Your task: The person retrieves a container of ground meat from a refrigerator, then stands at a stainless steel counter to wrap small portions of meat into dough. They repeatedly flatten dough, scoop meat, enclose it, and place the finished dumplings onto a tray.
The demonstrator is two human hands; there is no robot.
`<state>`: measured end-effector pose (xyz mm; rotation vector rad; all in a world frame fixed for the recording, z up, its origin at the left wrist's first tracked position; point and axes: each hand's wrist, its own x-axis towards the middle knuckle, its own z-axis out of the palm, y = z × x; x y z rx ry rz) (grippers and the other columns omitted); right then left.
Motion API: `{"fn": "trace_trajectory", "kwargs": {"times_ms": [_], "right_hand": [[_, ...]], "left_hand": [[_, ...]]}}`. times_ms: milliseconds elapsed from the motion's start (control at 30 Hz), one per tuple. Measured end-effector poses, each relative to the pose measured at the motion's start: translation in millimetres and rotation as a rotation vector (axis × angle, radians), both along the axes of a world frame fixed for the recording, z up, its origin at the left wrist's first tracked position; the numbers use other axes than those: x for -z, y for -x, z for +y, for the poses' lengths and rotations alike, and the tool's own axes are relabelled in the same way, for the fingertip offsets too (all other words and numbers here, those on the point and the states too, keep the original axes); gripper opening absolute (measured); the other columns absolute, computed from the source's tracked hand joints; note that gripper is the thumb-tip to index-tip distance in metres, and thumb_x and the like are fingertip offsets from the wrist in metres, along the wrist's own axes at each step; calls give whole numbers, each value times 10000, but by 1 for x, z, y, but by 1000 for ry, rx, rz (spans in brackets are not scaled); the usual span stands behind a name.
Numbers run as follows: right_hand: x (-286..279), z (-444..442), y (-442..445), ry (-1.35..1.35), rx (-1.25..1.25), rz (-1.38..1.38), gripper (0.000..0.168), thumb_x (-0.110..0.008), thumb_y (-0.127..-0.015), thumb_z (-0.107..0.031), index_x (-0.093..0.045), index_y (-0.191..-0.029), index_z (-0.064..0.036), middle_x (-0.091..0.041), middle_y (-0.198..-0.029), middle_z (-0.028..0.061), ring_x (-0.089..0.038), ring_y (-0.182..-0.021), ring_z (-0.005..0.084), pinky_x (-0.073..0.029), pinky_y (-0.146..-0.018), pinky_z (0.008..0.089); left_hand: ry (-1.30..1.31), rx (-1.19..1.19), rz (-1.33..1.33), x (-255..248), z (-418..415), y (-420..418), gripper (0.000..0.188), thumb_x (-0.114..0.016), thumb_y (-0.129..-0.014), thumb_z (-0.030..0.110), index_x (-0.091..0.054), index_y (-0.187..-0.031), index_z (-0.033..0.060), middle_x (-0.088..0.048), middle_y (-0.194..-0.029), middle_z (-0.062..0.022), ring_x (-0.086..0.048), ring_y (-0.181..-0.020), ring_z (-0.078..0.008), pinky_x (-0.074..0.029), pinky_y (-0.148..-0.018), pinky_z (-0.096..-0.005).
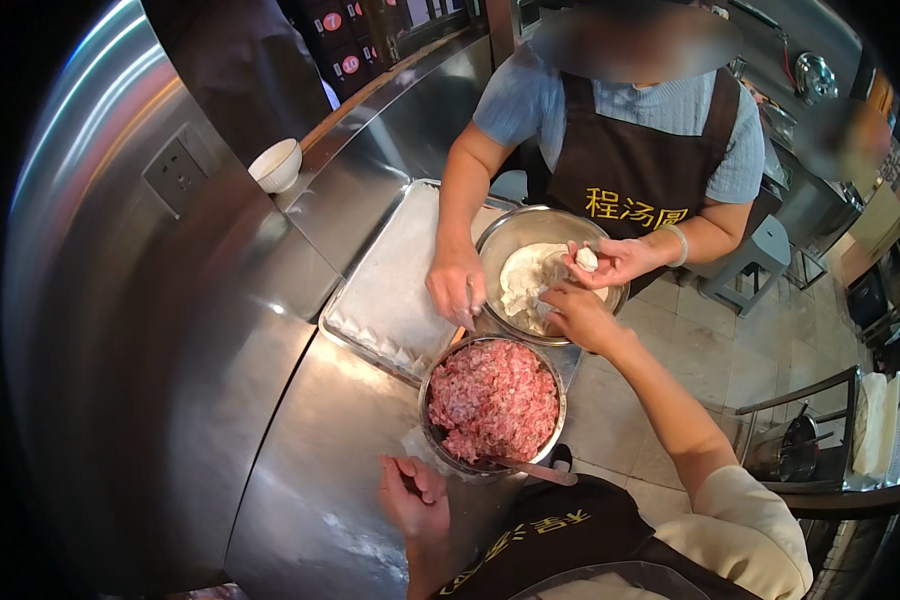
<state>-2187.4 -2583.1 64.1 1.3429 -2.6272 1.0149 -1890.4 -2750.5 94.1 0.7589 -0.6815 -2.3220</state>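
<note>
My right hand reaches into a large steel bowl of white dough. Its fingers press into the dough, with some white between the fingertips. My left hand is half curled above the steel table, and no object shows in it. Close to it stands a steel bowl heaped with pink minced meat. A flat handle sticks out over that bowl's near rim. Across from me, a co-worker cups a small white dough ball in one hand; their other hand hangs by the dough bowl.
A paper-lined metal tray lies left of the dough bowl, its near edge beside the meat bowl. A white bowl sits on the back ledge. Grey stools and a rack stand on the tiled floor to the right.
</note>
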Motion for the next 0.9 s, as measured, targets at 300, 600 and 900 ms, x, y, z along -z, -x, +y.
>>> {"fn": "trace_trajectory", "kwargs": {"times_ms": [300,600,900], "right_hand": [[64,-85,43,-567,189,31,291,-698,-710,-125,-658,-992,-64,-542,-1096,214,-592,-976,370,-504,-833,384],[48,-52,79,282,266,-1034,265,-748,-705,-141,-635,-896,4,-612,-728,62,-590,-671,104,-467,-509,218],[-10,0,-26,932,174,-1150,321,-667,-827,-79,-545,-1105,25,-607,-828,35,-548,-649,82,-436,-564,194]], "left_hand": [[-13,5,-29,13,12,-20,336,-342,-1002,293,-455,-758,92,-436,-582,-35,-347,-429,-118,-292,-398,-255],[323,162,-67,-16,23,5,285,-387,-988,233,-492,-784,64,-494,-637,-39,-423,-506,-115,-339,-453,-241],[644,472,62,-25,55,133,328,-420,-987,215,-433,-1242,9,-528,-1121,-82,-503,-1035,-147,-425,-875,-289]]}}
